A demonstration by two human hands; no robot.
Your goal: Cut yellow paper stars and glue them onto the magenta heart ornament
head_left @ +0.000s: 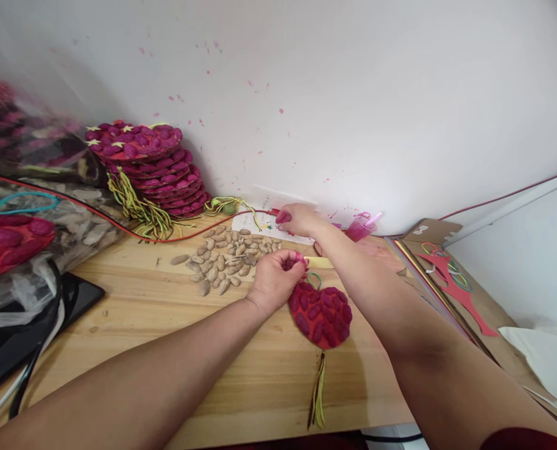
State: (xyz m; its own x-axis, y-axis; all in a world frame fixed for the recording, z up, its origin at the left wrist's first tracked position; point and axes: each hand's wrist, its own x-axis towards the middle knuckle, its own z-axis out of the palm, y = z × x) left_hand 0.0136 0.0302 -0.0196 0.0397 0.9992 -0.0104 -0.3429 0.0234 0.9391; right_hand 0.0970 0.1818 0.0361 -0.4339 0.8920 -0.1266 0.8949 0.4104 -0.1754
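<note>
My left hand (281,278) is closed in a pinch, with a short yellow strip (319,262) extending right from its fingertips. Just below and right of it lies a heart-shaped ornament (322,315), covered in magenta peanut shells, with a green cord loop on top and a yellow-green and brown tassel (319,397) beneath. Farther back, my right hand (299,220) reaches over a white paper sheet (250,222) bearing small coloured stars. Its fingers are curled together; whatever they hold is hidden. Plain peanut shells (226,259) lie left of my hands.
A stack of magenta shell-covered ornaments (151,165) stands at the back left, tassels hanging. Clear plastic bags (95,219) and a black tablet-like slab (84,297) sit left. A red-black cord (198,232) crosses the table. A pink cup (360,228) and red paper offcut (456,287) are right.
</note>
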